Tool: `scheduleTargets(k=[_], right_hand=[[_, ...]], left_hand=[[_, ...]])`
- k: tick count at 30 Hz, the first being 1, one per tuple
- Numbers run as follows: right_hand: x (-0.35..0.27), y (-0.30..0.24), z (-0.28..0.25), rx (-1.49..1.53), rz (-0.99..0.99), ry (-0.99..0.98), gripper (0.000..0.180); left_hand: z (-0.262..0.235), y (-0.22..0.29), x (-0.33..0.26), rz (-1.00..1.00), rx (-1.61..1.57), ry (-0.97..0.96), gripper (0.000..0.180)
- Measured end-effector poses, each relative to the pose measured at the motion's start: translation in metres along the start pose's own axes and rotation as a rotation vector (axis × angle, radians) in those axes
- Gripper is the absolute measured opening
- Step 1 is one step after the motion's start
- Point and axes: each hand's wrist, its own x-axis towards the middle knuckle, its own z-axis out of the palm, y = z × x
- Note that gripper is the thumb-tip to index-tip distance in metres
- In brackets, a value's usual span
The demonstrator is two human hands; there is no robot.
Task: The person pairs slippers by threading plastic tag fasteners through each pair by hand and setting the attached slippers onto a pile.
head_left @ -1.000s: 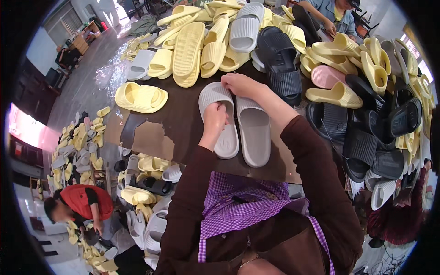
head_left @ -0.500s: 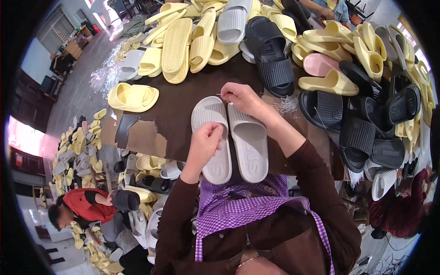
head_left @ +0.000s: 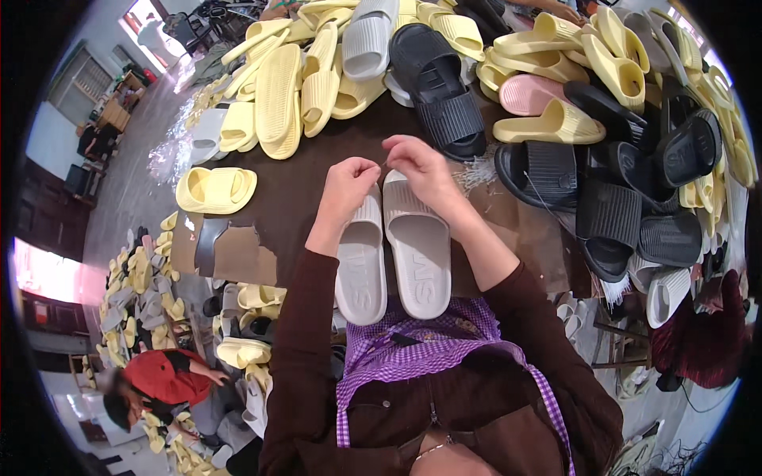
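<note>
Forearms angled inward, the person's left hand presses thumb and fingertips together; the right hand curls opposite, its pinch unclear. Grey slippers extend bodyward from just below the fingertips.

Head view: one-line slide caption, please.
Left hand and right hand close together at two grey slippers, yellow slippers heaped beyond on a brown table.

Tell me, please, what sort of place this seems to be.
Probably a slipper workshop or packing room: yellow slippers and black slippers crowd the worktable, more slippers lie heaped at the left, and a person in red bends beside them.
</note>
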Motion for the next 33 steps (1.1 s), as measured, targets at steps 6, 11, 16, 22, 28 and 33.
scheduleTargets(k=[6, 11, 16, 22, 28, 33], right_hand=[[-0.005, 0.003, -0.015, 0.285, 0.446, -0.016, 0.007], [-0.008, -0.009, -0.014, 0.166, 0.446, -0.016, 0.010], [-0.005, -0.025, -0.020, -0.100, 0.335, -0.071, 0.014], [-0.005, -0.027, -0.020, -0.279, 0.135, -0.062, 0.012], [-0.007, -0.024, -0.019, -0.401, -0.018, -0.062, 0.006], [-0.007, -0.025, -0.018, -0.415, -0.031, -0.061, 0.006]], left_hand=[[0.011, 0.011, -0.012, -0.011, -0.226, 0.118, 0.014], [0.024, 0.015, -0.011, 0.025, -0.285, 0.128, 0.013], [0.028, 0.014, -0.010, 0.003, -0.336, 0.112, 0.013], [0.022, 0.005, -0.007, -0.002, -0.446, 0.010, 0.012], [0.026, 0.006, -0.008, 0.030, -0.422, 0.089, 0.009], [0.028, 0.006, -0.010, 0.064, -0.419, 0.147, 0.008]])
